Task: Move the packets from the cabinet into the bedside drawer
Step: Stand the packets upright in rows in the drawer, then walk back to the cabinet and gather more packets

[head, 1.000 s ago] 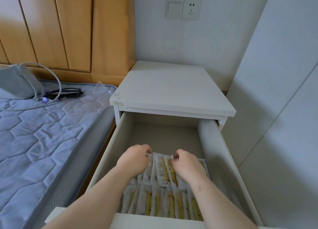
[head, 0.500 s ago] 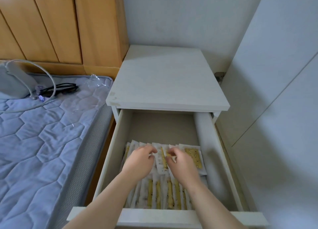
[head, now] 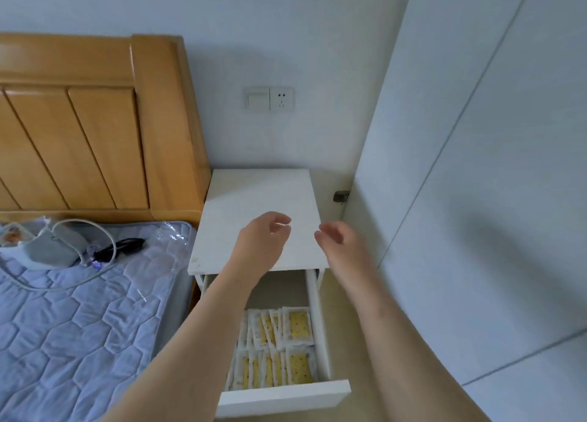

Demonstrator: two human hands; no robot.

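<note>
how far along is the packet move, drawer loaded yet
Done: two rows of packets lie in the open drawer. In hand: nothing; the left hand and right hand hover empty, fingers loosely curled, over the nightstand top. Left: the drawer is not yet closed, and whether more packets wait elsewhere cannot be seen.

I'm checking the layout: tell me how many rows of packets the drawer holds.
2. The back row lies deeper in the open drawer; the front row sits just behind its front panel. The left forearm hides their left ends, so more packets may be hidden.
</note>
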